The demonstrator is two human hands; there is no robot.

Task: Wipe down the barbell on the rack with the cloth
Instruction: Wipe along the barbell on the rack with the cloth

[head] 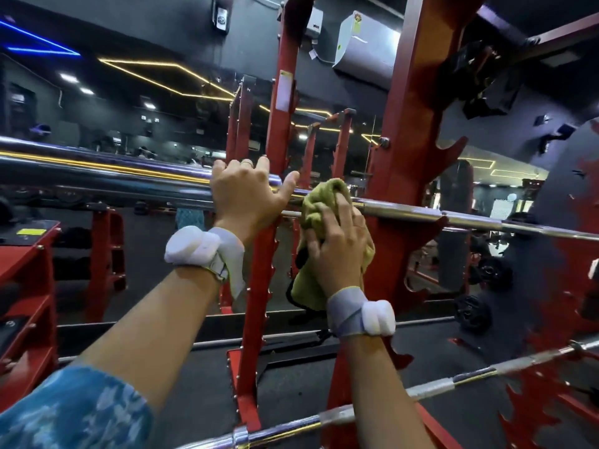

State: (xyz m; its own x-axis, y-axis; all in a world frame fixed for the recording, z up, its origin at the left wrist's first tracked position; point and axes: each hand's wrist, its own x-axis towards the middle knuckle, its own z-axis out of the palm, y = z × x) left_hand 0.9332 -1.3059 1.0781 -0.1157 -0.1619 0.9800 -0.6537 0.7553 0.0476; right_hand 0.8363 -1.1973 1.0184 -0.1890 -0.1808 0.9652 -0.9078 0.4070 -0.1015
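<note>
Chrome steel barbell [453, 218] — left hand [246, 189] grip curled over it; right hand [337, 244] grip clamped on crumpled green cloth [321, 202] — wrap fully, slide firmly.

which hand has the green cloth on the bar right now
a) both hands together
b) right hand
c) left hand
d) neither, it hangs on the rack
B: the right hand holds the green cloth bunched against the barbell, while the left hand grips the bar bare, with no cloth under its fingers.
</note>
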